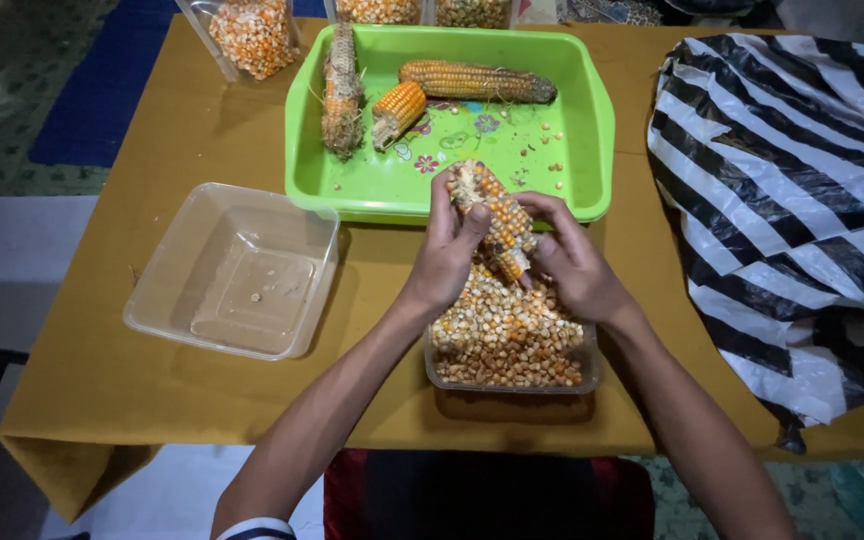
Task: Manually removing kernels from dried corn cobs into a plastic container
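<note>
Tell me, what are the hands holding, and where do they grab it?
Both hands hold one partly shelled corn cob above a clear container of kernels. The left hand grips its upper part, the right hand its lower end.

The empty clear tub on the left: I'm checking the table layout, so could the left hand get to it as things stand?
Probably yes. The empty clear tub sits open beside the left hand, with only bare tablecloth between them. But that hand grips the corn cob together with the right hand.
</note>
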